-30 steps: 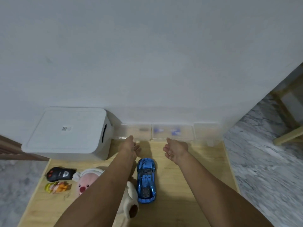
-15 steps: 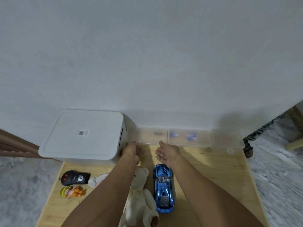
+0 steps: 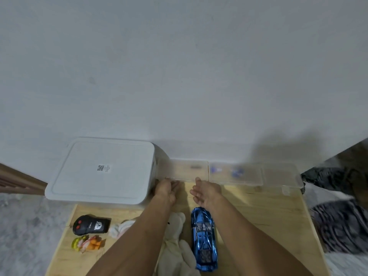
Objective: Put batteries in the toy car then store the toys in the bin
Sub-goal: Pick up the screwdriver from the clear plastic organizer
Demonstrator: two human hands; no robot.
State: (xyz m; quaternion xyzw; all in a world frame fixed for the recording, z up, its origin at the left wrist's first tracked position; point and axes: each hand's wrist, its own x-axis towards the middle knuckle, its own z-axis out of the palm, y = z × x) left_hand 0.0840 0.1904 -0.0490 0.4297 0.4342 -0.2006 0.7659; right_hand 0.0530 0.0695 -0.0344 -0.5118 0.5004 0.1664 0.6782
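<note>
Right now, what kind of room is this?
Probably a room at home, maybe a play corner: toys like a blue toy car lie on a low wooden table beside a white storage bin.

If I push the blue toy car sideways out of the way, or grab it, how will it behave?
The blue toy car has a glossy, chrome-like shell, so it may be slick in the fingers. It sits upright on the wooden table, probably on wheels, so a lengthwise nudge likely rolls it, while a sideways push should scrape or pivot it. It looks rigid, unlike the cream plush toy lying alongside it.
</note>
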